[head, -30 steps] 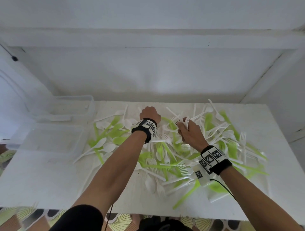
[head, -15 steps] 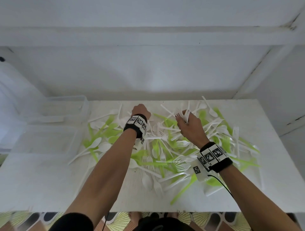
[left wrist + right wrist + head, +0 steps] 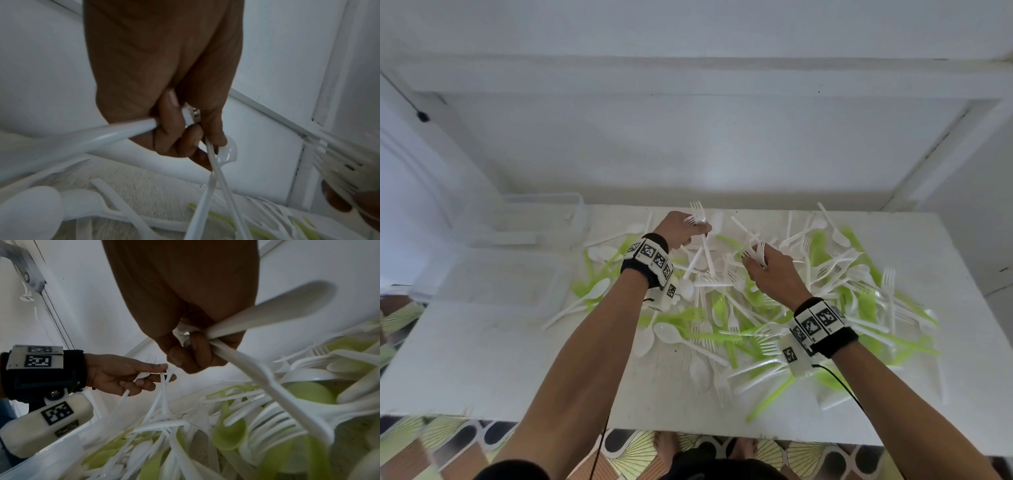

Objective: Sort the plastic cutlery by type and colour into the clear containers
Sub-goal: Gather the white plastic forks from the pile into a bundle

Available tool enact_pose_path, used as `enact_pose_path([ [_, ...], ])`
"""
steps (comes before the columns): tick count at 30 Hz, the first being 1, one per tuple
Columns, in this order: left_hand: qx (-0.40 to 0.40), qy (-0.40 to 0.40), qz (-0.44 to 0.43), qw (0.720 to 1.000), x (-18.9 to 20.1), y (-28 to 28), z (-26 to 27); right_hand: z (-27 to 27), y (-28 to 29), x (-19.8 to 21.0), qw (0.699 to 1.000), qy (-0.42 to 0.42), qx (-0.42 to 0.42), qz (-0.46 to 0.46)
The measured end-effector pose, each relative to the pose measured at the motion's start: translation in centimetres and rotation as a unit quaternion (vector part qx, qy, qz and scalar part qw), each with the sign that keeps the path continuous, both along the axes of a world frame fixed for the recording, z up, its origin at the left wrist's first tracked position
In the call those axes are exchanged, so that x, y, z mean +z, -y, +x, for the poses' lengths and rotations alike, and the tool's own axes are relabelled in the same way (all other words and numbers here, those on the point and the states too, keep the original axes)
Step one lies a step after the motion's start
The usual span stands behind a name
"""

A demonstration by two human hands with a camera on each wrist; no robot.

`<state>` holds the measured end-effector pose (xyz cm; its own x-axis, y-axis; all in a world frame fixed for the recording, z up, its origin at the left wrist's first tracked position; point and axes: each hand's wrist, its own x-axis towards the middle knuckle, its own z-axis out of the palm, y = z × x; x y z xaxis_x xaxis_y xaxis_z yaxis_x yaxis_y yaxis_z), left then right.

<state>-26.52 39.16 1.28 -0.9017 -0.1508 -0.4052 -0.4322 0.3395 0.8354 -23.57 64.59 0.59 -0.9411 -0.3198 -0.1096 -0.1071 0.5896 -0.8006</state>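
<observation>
A heap of white and lime-green plastic forks and spoons (image 3: 774, 308) covers the middle and right of the white table (image 3: 482, 359). Raised over the heap's far edge, my left hand (image 3: 690, 228) grips a small bundle of white forks (image 3: 700, 236) with handles hanging down; it shows too in the left wrist view (image 3: 185, 129) and the right wrist view (image 3: 148, 376). My right hand (image 3: 760, 263) holds white forks (image 3: 756, 251) just above the pile, fingers curled round their handles (image 3: 236, 350). Two clear containers (image 3: 493, 270) sit at the left.
The far clear container (image 3: 544, 219) stands against the white wall at the back left. Bare table lies in front of the near container and along the front edge. Patterned floor tiles (image 3: 465, 442) show below the table edge.
My left hand has lifted out of the pile with white forks in its grip, handles now dangling. My right hand has stayed over the heap's centre with its forks.
</observation>
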Motion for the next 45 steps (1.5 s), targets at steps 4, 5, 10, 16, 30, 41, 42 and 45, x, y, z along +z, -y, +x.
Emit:
enact_pose_path([
  [4,0.0,0.021,-0.06,0.998,0.5,0.4,0.7,0.2,0.8,0.3,1.0,-0.002,0.014,0.018],
  [5,0.001,0.029,-0.083,0.996,0.7,0.6,0.8,0.2,0.8,0.3,0.999,-0.003,0.02,0.037],
  [10,0.067,-0.006,-0.043,0.997,2.1,1.5,1.8,0.4,1.2,-0.3,0.989,-0.005,0.062,0.136],
  [16,0.077,-0.057,0.017,0.995,2.3,1.3,5.7,0.1,2.0,-2.1,0.97,-0.04,0.069,0.23],
  [30,0.123,-0.05,-0.096,0.986,-2.9,-2.3,10.1,0.5,2.4,-1.5,0.955,-0.151,0.071,0.245],
  [41,0.082,0.028,-0.238,0.967,-5.0,-5.1,9.3,1.5,1.6,4.3,0.958,-0.265,-0.046,-0.101],
  [42,0.079,0.029,-0.248,0.965,-4.9,-5.2,9.2,1.7,1.4,4.6,0.956,-0.262,-0.045,-0.122],
  [45,0.081,0.018,-0.234,0.969,-4.5,-5.3,8.9,2.2,1.0,5.0,0.95,-0.262,-0.049,-0.163],
])
